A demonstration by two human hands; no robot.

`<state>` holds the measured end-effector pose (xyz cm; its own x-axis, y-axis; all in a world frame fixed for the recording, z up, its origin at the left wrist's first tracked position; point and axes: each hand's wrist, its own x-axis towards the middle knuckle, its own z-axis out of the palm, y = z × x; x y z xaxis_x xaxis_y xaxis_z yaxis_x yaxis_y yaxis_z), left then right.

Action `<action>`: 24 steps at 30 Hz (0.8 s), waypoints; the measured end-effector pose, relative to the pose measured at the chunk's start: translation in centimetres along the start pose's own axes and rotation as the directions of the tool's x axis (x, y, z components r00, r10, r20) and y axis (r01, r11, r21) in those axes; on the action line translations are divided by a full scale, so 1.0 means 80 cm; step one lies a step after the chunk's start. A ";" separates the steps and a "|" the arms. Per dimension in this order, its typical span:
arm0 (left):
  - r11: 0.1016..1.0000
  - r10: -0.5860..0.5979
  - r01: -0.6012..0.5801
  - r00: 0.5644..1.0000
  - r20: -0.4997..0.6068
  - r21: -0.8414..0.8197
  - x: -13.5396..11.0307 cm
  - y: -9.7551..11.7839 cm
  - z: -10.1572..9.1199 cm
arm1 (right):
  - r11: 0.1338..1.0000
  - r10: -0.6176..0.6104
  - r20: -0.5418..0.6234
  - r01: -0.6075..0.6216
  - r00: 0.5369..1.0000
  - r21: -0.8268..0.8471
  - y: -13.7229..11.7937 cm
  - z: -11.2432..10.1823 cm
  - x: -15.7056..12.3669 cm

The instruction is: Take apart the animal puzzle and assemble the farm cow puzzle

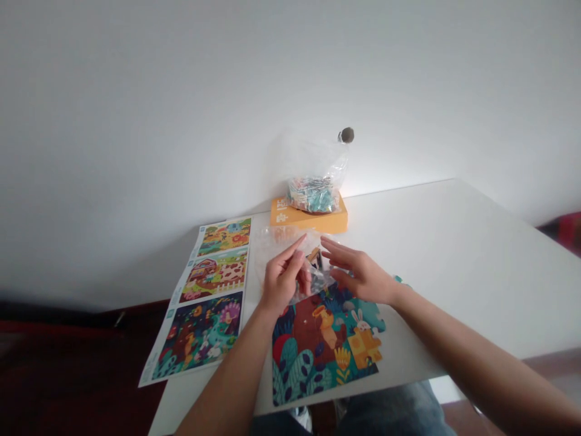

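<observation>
On the white table (472,260), my feed shows the left hand (284,281) and right hand (363,275) on either side of a clear bag (318,275) holding puzzle pieces, which lies at the top edge of the puzzle (318,348). The left fingers (290,257) are half curled against the bag, though I can't tell whether they're gripping it. The right fingers (338,254) are open and spread, their tips just beside the bag. The puzzle, nearer me, shows a rabbit and a jar among leaves. Left of it lies a sheet (204,297) printed with three scenes, one with a barn; its small print is too blurred for me to read. Behind the hands sits an orange box (308,217) with white lettering that I can only partly make out. A second, knotted bag (315,194) of pieces rests on the box, against the wall (136,121).
</observation>
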<state>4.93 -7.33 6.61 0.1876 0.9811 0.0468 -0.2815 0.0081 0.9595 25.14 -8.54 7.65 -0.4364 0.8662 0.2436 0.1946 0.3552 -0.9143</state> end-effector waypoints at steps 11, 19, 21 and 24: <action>0.765 0.105 -0.293 0.935 -0.337 -0.574 0.018 0.052 -0.083 | 0.702 0.077 0.161 0.061 0.984 -0.710 0.019 -0.011 -0.009; 0.764 -0.003 -0.151 0.971 -0.238 -0.627 0.023 0.029 -0.064 | 0.626 0.217 0.134 -0.032 0.967 -0.780 0.040 0.005 -0.002; 0.809 -0.048 -0.084 0.977 -0.208 -0.582 0.023 0.018 -0.053 | 0.639 0.227 0.127 -0.049 0.966 -0.767 0.041 0.004 0.000; 0.869 -0.079 -0.015 0.983 -0.168 -0.495 0.024 -0.001 -0.035 | 0.648 0.225 0.134 -0.046 0.965 -0.760 0.041 0.003 0.000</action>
<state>2.63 -4.92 5.86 0.0489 0.9959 -0.0762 -0.7130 0.0883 0.6956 25.53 -7.47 4.60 -0.4949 0.8688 -0.0141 0.8140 0.4578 -0.3575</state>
